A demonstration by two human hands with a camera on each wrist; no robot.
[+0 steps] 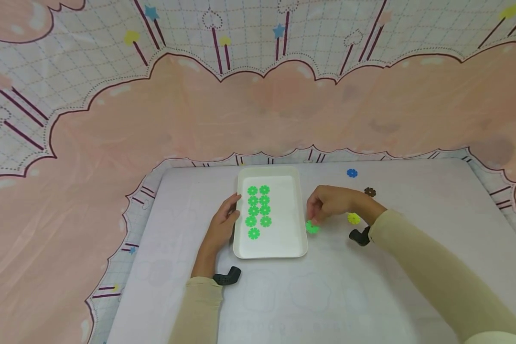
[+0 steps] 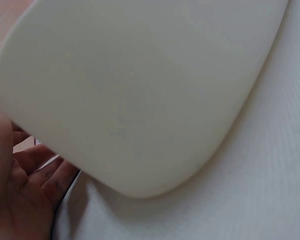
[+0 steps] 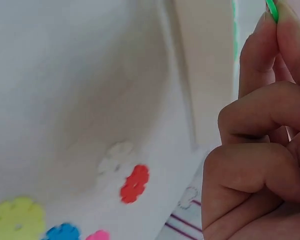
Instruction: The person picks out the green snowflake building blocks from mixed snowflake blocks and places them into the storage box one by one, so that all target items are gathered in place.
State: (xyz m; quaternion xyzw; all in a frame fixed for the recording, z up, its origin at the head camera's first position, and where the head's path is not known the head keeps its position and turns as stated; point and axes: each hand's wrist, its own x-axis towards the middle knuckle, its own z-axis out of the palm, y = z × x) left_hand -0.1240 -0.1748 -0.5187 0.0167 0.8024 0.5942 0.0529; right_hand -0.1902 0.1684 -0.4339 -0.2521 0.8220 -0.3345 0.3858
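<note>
A white rectangular tray [image 1: 284, 243] holds several green flower-shaped discs [image 1: 253, 210] in two columns on its left half. My left hand [image 1: 217, 229] grips the tray by its left edge. In the left wrist view the tray's wall [image 2: 140, 100] fills most of the frame, with fingers [image 2: 40, 170] partly hidden behind it. Just right of the tray, my right hand [image 1: 328, 203] pinches another green flower-shaped disc [image 1: 312, 227] between thumb and fingertips. Only a sliver of that green disc [image 3: 273, 10] shows in the right wrist view; the other fingers are curled.
Right of the tray lie a blue disc [image 1: 352, 173], a brown disc [image 1: 370, 191] and a yellow disc [image 1: 353, 219], partly behind the right forearm. The right wrist view also shows a white disc [image 3: 115, 157], a red disc [image 3: 135, 184] and a pink disc [image 3: 98, 235].
</note>
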